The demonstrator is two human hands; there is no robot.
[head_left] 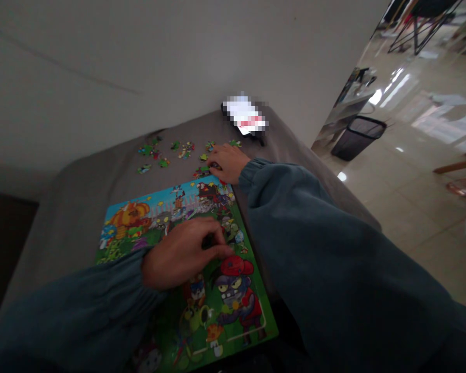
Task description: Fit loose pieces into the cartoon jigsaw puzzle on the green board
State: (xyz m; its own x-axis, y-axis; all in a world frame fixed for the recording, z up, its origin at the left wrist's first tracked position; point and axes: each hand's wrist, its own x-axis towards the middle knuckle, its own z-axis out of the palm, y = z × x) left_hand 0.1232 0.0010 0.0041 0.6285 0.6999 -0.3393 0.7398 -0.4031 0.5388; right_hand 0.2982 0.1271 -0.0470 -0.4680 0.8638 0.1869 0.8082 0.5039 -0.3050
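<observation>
A colourful cartoon jigsaw puzzle board (270, 321) lies on the grey cloth. Over its middle right is my left hand (188, 248), thumb and forefinger pinched together just above the red-capped figure. Whatever those fingertips hold, if anything, is hidden. Beyond the board's far right corner, my right hand (227, 161) is down among loose puzzle pieces, its fingers curled and closed. I cannot make out what is in them. One cluster of puzzle pieces (201, 172) lies right beside those fingers, and more puzzle pieces (149, 150) are scattered to the left.
A lit phone (244, 116), partly pixelated, lies on the grey cloth-covered surface (73, 202) against the pale wall (171, 62). To the right, a dark wastebasket (359, 137) stands on the shiny tiled floor. A folding chair frame (421, 31) shows at the upper right.
</observation>
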